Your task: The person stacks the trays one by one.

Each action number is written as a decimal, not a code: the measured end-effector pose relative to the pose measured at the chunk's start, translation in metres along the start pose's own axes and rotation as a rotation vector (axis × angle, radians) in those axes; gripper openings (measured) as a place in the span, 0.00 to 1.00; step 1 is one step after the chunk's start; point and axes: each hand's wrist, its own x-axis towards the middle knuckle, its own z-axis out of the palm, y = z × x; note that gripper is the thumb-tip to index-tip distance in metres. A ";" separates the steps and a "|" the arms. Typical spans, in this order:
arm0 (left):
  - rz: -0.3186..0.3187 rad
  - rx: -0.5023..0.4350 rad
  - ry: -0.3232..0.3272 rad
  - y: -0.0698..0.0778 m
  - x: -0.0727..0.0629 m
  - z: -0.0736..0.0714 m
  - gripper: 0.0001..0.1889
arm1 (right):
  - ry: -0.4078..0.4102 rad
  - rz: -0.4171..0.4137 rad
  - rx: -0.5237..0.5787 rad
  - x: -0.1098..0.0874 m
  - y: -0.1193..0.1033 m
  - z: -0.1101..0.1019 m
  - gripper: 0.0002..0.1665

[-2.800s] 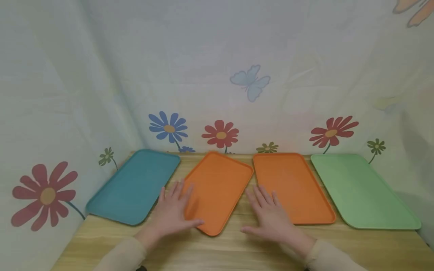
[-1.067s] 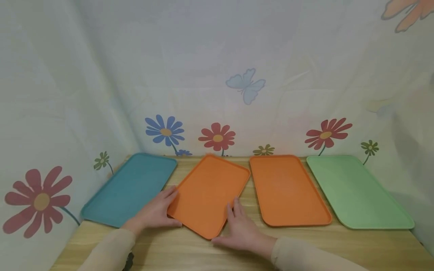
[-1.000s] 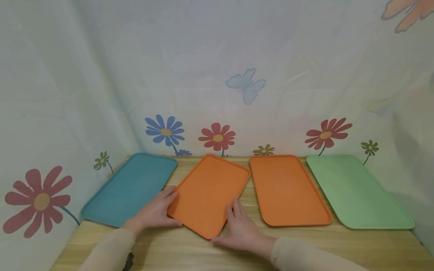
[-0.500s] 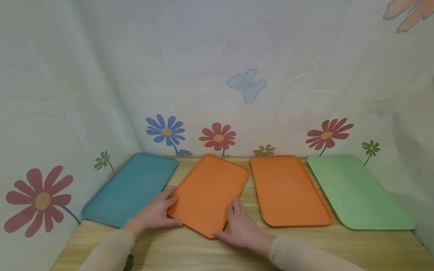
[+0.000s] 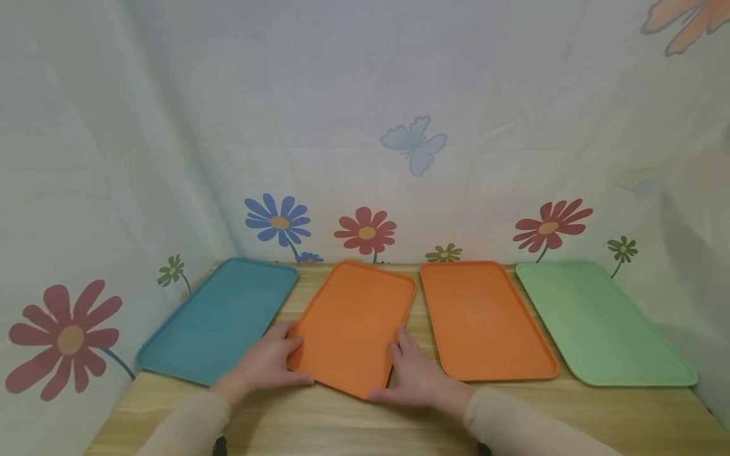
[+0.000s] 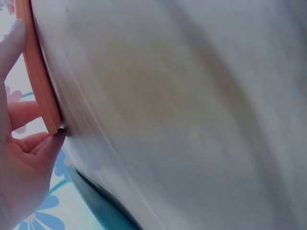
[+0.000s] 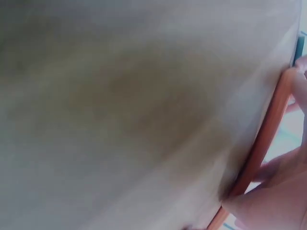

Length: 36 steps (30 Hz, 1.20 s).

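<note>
A tilted orange tray (image 5: 355, 323) lies on the wooden table between both hands in the head view. My left hand (image 5: 263, 363) grips its left near corner, fingers along the left side and thumb at the near edge. At the opposite near corner, my right hand (image 5: 421, 379) holds the tray with the thumb in front and the fingers on the right side. The left wrist view shows the tray's rim (image 6: 41, 76) between thumb and fingers. In the right wrist view, fingers and thumb meet the orange rim (image 7: 265, 132); part of that hand is cut off.
A teal tray (image 5: 225, 313) lies to the left, close to my left hand. On the right lie a second orange tray (image 5: 485, 323) and a light green tray (image 5: 604, 323). A flower-printed curtain (image 5: 319, 126) borders the wooden table (image 5: 319, 424) at the back and sides.
Both hands have come down from above to the tilted orange tray's near corners. The tray has turned slightly, its near corner shifting right and its far end left. The other trays stay put.
</note>
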 end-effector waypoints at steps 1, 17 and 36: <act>-0.004 -0.002 0.004 0.002 0.000 0.000 0.51 | -0.017 0.000 0.006 0.000 0.001 -0.003 0.68; 0.034 -0.002 0.041 0.020 -0.006 0.004 0.39 | -0.066 -0.136 -0.069 0.003 0.035 -0.023 0.65; 0.043 -0.026 0.072 0.039 -0.006 0.011 0.32 | -0.151 -0.149 -0.155 0.007 0.054 -0.044 0.65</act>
